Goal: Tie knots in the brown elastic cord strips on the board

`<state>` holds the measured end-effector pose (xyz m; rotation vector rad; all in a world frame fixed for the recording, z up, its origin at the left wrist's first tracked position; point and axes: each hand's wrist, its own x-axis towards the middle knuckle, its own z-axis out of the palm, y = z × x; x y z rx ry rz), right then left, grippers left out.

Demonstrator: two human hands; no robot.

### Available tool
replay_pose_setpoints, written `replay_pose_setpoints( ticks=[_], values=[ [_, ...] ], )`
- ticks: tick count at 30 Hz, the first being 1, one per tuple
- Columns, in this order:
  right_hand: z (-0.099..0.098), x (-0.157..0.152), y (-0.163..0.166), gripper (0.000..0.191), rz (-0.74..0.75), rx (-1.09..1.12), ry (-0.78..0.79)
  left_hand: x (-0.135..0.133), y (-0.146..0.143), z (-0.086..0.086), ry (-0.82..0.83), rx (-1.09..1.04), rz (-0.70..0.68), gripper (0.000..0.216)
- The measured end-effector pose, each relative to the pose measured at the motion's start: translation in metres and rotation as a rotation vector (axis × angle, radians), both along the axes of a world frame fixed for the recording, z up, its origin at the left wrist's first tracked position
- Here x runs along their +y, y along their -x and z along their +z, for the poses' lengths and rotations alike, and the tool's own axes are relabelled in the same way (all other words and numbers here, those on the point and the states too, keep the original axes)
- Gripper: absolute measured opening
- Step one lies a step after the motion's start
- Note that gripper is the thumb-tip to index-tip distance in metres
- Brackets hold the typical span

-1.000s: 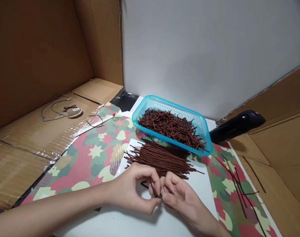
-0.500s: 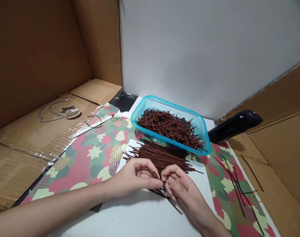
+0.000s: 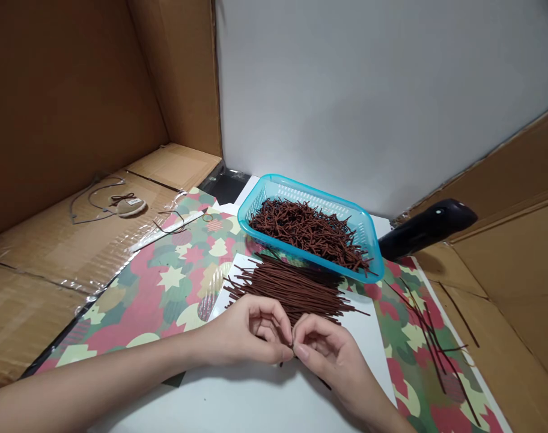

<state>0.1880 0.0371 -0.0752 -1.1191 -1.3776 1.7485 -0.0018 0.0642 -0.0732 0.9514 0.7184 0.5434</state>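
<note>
Patterned paper sheet [image 3: 166, 282] on cardboard base [image 3: 71, 252], white card [image 3: 366, 343] over it. Left hand [image 3: 249, 337] and right hand [image 3: 328, 355] pressed together at fingertips, pinching thin dark strand [image 3: 293, 350]. Strand mostly hidden by fingers; length hard to make out. Loose brown strand pile [image 3: 287, 288] just beyond grip; teal plastic basket [image 3: 274, 183] beyond pile, holding more strands.

Cardboard walls [image 3: 66, 108] around patterned paper [image 3: 166, 288]
</note>
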Motion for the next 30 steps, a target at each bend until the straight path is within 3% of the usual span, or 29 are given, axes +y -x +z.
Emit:
replay_pose_setpoints(
  ticks=[6, 12, 17, 22, 25, 27, 30],
  values=[
    [0.0028, -0.0014, 0.0032, 0.016, 0.097, 0.183, 0.105, -0.004, -0.0021, -0.0039, 0.047, -0.078, -0.013, 0.018],
    [0.0032, -0.0047, 0.003, 0.016, 0.097, 0.089, 0.042, -0.0035, -0.0006, -0.0047, 0.05, -0.096, -0.014, 0.023],
    [-0.0036, -0.0062, 0.003, 0.007, 0.11, -0.116, -0.173, -0.0047, 0.0008, -0.0018, -0.083, -0.021, -0.014, 0.024],
    [-0.002, -0.0058, 0.002, 0.017, 0.214, -0.481, -0.53, -0.0061, 0.0003, -0.0031, -0.193, 0.102, -0.013, 0.018],
    [0.0031, -0.0058, 0.0013, 0.018, 0.224, -0.594, -0.71, -0.0055, -0.0003, -0.0034, -0.208, 0.135, -0.013, 0.017],
    [0.0046, -0.0063, 0.0013, 0.016, 0.192, -0.577, -0.715, -0.0045, -0.0006, -0.0035, -0.181, 0.113, -0.013, 0.018],
    [0.002, -0.0075, 0.0023, 0.013, 0.094, -0.454, -0.529, -0.0025, -0.0012, -0.0047, -0.107, 0.028, -0.004, 0.017]
  ],
)
